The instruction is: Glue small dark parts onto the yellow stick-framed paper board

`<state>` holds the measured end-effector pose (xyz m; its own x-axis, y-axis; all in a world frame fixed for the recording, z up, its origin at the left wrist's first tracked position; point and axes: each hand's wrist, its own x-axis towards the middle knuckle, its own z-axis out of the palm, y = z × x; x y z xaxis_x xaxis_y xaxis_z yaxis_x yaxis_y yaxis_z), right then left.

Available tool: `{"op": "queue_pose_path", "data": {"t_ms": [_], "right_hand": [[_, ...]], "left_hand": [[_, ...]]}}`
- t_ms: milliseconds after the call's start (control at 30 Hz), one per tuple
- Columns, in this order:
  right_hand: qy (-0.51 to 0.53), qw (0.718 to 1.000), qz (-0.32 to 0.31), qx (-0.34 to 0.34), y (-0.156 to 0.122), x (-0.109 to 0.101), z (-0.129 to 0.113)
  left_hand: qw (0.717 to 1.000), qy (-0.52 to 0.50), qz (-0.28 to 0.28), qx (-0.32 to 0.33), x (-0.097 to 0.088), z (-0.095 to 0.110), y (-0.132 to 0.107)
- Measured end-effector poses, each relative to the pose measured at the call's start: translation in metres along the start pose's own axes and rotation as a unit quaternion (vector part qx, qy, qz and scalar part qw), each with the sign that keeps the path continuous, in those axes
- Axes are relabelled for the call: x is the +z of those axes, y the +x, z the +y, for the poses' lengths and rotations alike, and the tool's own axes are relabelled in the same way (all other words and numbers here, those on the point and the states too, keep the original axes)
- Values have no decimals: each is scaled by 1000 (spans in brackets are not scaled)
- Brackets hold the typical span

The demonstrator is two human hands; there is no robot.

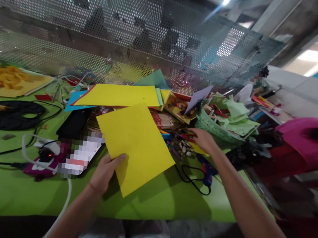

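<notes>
My left hand (106, 172) grips a yellow sheet of paper (140, 147) by its lower left edge, thumb on top. The sheet is tilted and held above the green-covered table (147, 207). Out to the right, my right hand (203, 139) is in the pile of small tools and craft bits, its fingers drawn together beside something red and thin. What these fingers hold is too small to make out. Just below that hand lie several pebbles (186, 149) and a blue glue gun (207, 170) with a black cord.
Stacked coloured paper (121, 94) lies behind the sheet. A green basket (218, 132) of paper scraps stands at right. Leftward are a phone (85, 154), a purple power strip (43, 166), cables and a black disc (13, 113). A person in pink (311, 143) is at far right.
</notes>
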<state>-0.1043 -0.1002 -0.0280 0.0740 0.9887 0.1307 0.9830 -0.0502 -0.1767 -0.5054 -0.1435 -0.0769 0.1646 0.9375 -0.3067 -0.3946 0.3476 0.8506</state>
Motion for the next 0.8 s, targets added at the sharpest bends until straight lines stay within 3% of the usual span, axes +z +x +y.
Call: {"op": "queue_pose_path", "data": {"t_ms": [200, 400, 667, 800], "right_hand": [[-37, 997, -65, -33, 35, 20, 8], [-42, 996, -77, -30, 41, 15, 9], [13, 998, -46, -33, 3, -16, 2], [88, 995, -44, 15, -30, -29, 2]], "left_hand": [[999, -25, 15, -14, -6, 0, 0], [1000, -23, 7, -16, -7, 0, 1], [999, -32, 17, -3, -6, 0, 0], [999, -34, 30, 6, -4, 1, -2]]}}
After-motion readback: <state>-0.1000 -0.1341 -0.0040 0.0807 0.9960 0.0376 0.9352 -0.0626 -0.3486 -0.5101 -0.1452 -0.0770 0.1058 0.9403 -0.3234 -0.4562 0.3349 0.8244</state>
